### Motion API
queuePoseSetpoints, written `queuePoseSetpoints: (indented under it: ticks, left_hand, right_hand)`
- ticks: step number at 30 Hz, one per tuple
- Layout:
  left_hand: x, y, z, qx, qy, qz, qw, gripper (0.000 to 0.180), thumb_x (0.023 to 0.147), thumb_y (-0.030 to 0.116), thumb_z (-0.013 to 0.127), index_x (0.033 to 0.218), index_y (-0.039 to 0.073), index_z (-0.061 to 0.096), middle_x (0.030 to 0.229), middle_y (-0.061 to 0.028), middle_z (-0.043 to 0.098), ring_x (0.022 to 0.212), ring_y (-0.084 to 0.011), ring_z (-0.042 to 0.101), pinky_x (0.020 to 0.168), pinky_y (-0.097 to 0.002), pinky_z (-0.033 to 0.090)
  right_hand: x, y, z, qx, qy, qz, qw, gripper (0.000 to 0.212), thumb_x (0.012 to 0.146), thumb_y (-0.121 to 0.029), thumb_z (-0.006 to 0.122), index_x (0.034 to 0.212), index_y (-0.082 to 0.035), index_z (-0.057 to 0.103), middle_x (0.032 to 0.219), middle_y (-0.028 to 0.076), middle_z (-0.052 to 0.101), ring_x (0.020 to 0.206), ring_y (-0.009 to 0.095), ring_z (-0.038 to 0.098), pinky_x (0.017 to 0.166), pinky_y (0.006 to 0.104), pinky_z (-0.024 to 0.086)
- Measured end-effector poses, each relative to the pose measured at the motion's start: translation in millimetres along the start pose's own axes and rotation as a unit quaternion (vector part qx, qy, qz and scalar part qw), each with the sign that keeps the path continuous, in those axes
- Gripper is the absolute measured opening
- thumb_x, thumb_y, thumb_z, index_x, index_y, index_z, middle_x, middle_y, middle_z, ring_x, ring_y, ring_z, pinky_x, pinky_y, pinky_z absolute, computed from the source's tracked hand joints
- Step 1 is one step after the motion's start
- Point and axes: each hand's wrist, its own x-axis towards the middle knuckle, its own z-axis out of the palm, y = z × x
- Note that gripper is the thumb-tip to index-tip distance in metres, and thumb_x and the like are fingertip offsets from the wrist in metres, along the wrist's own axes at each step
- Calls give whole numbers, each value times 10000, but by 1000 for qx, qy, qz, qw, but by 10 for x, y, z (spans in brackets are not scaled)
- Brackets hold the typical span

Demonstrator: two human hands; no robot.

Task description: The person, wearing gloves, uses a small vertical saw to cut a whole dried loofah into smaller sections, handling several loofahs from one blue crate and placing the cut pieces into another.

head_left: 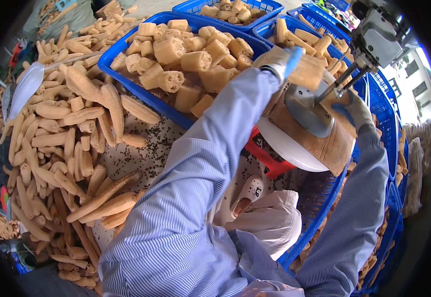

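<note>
1. Nearest, on the near side of the machine's grey metal plate (307, 114): my pale trouser leg (270, 222) and pale clog (251, 189), on a light floor (121, 166) strewn with dark specks. A blue crate (314, 203) stands near-right of my leg.
2. Directly around the plate: brown covering (336, 151) over a white round base (287, 148); red frame (272, 166) below it. Metal rods (341, 81) drop onto the plate from the machine head (381, 37), which sits beyond and to the right.
3. Left of the plate, well apart: heap of whole loofahs (52, 163), tan, loose on the floor. Beyond-left: blue bin (176, 118) piled with short cut lengths. Right of the plate: stacked blue crates (381, 111). Farthest, beyond-right: pale building (420, 81), seen through brightness.
4. Work in hand: flattened loofah piece (307, 74), just beyond the plate, under my left hand and to the left of my right.
5. Right hand (358, 110), gloved, blue fingertips: at the plate's right edge, fingers partly bent near the rods; cannot tell whether it grips anything.
6. Left hand (282, 61), gloved likewise: beyond the plate, over the piece, fingers extended and motion-blurred; cannot tell whether it pinches or merely presses.
</note>
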Motion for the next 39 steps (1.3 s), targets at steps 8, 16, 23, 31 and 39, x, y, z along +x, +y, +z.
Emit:
queuePoseSetpoints:
  ticks: [8, 16, 23, 31, 39]
  left_hand:
    - [67, -455, -2205, -120, 264, 98, 952, 770, 924, 618, 539, 1535, 216, 297, 1518, -126, 361, 1344, -353, 421, 1009, -505, 476]
    - [-1846, 406, -514, -24, -112, 118, 986, 669, 977, 279, 655, 1540, 117, 333, 1455, -72, 473, 1318, -200, 484, 1100, -319, 417]
    - [-1865, 508, -66, -117, -241, 18, 963, 713, 848, 208, 815, 1443, 142, 428, 1365, -92, 506, 1107, -188, 645, 935, -312, 548]
    - [-1265, 441, -300, 37, -228, 73, 970, 695, 830, 278, 822, 1422, 145, 484, 1398, -70, 512, 1228, -217, 561, 1063, -315, 457]
    - [-1241, 159, -301, 43, -207, 90, 973, 650, 838, 310, 807, 1406, 157, 529, 1362, -69, 555, 1268, -201, 491, 1094, -327, 413]
  right_hand:
    - [-785, -263, 240, -168, 190, -38, 966, 943, 597, -444, 906, 1430, -250, 511, 1307, 98, 614, 1157, 335, 610, 963, 452, 491]
    - [-1733, -1350, 170, -269, 135, -39, 953, 984, 627, -505, 868, 1477, -252, 440, 1354, 82, 558, 1282, 292, 501, 1138, 525, 308]
    - [-1838, -1813, 36, -356, 64, 23, 932, 1078, 714, -566, 812, 1580, -296, 231, 1471, 92, 477, 1410, 271, 392, 1206, 563, 165]
    - [-1421, -1269, 232, -285, 148, 52, 946, 975, 647, -543, 867, 1493, -379, 411, 1416, 15, 535, 1360, 273, 442, 1180, 578, 217]
    - [-1247, -1182, 375, -305, 117, 57, 944, 939, 665, -568, 842, 1485, -371, 428, 1438, 29, 511, 1355, 284, 444, 1183, 554, 224]
